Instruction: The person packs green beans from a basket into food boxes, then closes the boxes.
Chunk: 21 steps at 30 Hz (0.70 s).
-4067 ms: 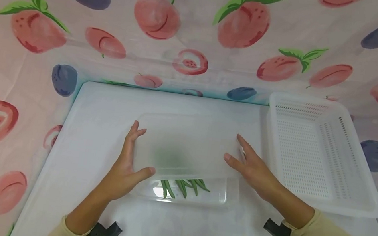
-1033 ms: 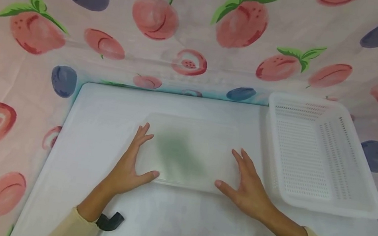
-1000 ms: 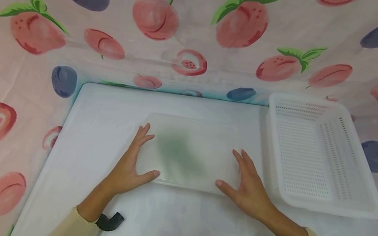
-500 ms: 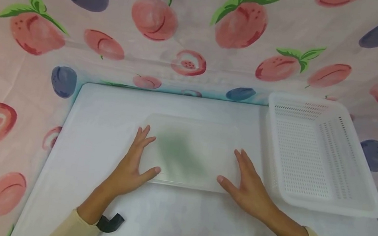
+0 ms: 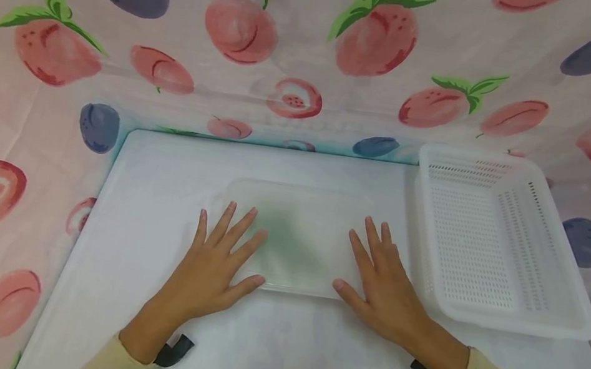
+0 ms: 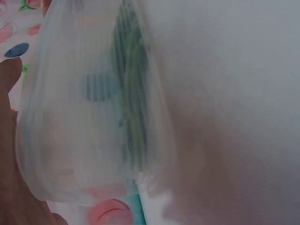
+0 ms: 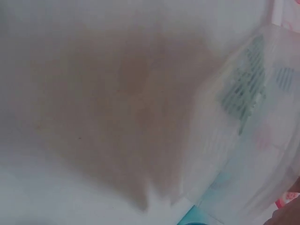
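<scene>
A clear plastic container with a frosted lid (image 5: 320,213) sits at the middle of the table. Through the lid, green beans (image 5: 287,246) show only as a green blur; the left wrist view shows the long green beans (image 6: 133,79) more clearly through the container's side wall. My left hand (image 5: 209,273) has its fingers spread over the lid's left end. Over the right end lies my right hand (image 5: 387,295), its fingers straight too. Whether the fingers press on the lid or hover just above it, I cannot tell.
To the right stands a white perforated plastic basket (image 5: 468,246) with nothing seen in it. A white table (image 5: 273,345) lies underneath, and a fruit-printed cloth (image 5: 182,23) hangs behind and at the sides.
Earlier the lid was off the container's front part, baring the beans; now it covers the container. My hands have gone from holding the lid's ends to lying flat and spread over them.
</scene>
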Each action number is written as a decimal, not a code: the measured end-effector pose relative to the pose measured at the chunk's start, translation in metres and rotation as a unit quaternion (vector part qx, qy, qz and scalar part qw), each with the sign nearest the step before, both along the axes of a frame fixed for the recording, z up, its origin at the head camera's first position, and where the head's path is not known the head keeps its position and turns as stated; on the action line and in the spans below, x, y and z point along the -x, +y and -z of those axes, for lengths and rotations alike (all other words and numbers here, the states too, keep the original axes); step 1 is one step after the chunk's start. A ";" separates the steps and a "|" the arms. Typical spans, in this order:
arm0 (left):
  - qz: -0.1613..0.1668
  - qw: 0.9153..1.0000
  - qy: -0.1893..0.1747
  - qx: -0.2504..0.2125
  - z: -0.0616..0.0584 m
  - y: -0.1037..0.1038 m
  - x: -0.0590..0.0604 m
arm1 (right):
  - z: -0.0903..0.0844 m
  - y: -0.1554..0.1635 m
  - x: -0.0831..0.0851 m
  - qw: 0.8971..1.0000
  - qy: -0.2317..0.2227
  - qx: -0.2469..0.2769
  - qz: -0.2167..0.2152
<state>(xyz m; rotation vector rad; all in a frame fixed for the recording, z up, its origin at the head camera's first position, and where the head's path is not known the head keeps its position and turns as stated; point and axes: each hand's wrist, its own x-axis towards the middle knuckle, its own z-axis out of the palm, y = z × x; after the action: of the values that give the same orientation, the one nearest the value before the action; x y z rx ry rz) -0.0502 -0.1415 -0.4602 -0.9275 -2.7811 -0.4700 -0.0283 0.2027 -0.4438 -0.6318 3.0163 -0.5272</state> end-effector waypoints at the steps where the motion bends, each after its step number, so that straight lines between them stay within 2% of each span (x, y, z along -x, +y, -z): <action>1: 0.001 1.000 -0.002 0.008 0.001 0.000 0.000 | 0.002 0.000 0.001 1.000 0.012 -0.009 -0.007; 6: 0.000 0.999 0.010 0.032 0.007 0.002 0.001 | 0.009 -0.001 0.002 0.999 0.029 -0.037 -0.023; 16: 0.005 0.999 0.041 0.023 0.013 0.002 0.001 | 0.019 -0.003 0.003 0.996 0.062 -0.050 -0.028; 19: 0.009 0.999 0.037 0.025 0.012 0.002 0.001 | 0.019 -0.003 0.003 0.997 0.060 -0.050 -0.027; 21: 0.012 0.999 0.022 0.028 0.010 0.001 0.001 | 0.017 -0.003 0.004 0.997 0.050 -0.050 -0.026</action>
<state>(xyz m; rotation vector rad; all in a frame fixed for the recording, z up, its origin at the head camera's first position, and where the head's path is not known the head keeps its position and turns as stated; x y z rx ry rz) -0.0513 -0.1401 -0.4700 -0.9733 -2.7598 -0.3733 -0.0319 0.2000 -0.4605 -0.7499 3.0858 -0.3507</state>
